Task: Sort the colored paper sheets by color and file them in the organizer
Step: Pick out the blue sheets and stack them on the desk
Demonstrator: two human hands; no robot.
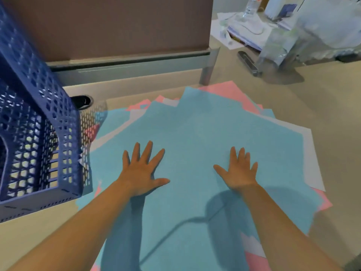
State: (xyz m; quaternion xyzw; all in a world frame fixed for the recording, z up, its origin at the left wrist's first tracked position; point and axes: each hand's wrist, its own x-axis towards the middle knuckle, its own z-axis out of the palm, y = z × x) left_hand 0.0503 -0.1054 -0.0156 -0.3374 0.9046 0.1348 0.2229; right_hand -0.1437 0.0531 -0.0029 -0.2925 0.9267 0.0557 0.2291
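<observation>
Head view, looking down over our two bare forearms onto a desk (332, 114). We see a loose, fanned pile of paper sheets in the middle of the desk: blue sheets (195, 133) lie on top and cover most of the pile, pink sheets (230, 90) show at the far edge, at the right corner and near the bottom of the frame, and white sheets (312, 153) stick out along the right side and at the far edge. Our left hand (142, 173) lies flat on the top blue sheet, fingers straight and spread, thumb pointing right; it grips nothing. Our right hand (240, 171) lies flat on the same sheet, well apart from the left, fingers straight and close together, thumb pointing left; it too grips nothing. Both arms cast shadows on the blue paper below the hands. We see the organizer (35, 133), a dark blue perforated plastic tray stack, standing at the left of the desk just beside the pile, with its near corner over the pile's left edge. Behind the pile runs a brown partition (117, 26) with a grey base rail. At far right, blurred, lie a bottle (251, 6), loose papers and a dark stapler (248, 62).
</observation>
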